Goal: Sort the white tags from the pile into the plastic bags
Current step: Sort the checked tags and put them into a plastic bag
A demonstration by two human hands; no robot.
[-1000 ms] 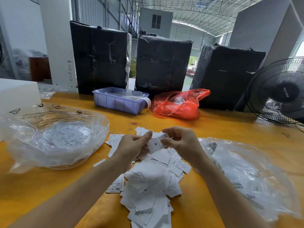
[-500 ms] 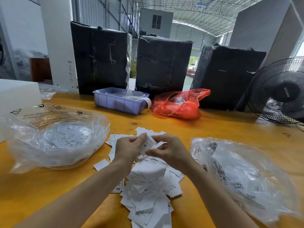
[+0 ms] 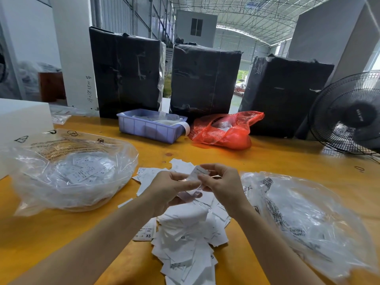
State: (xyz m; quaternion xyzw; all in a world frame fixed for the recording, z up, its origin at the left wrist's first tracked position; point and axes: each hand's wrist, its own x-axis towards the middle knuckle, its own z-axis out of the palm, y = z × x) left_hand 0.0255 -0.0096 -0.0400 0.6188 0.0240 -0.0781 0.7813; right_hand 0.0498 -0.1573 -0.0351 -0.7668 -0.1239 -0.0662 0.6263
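A pile of white tags [image 3: 189, 241] lies on the yellow table [image 3: 267, 161] straight in front of me. Above its far end my left hand [image 3: 166, 191] and my right hand [image 3: 224, 187] both pinch one white tag [image 3: 197, 174], held up between their fingertips. A clear plastic bag [image 3: 67, 173] with several tags inside sits to the left of the pile. A second clear plastic bag [image 3: 304, 219] lies flat to the right, close to my right forearm.
A purple bin [image 3: 151, 126] and a red plastic bag [image 3: 224, 131] stand behind the pile. Three black wrapped bales [image 3: 203, 79] line the table's far edge. A black fan [image 3: 349, 114] stands at the right, a white box [image 3: 22, 118] at the left.
Both hands dipped toward the pile half a second ago and have risen again, now holding a tag up between them.
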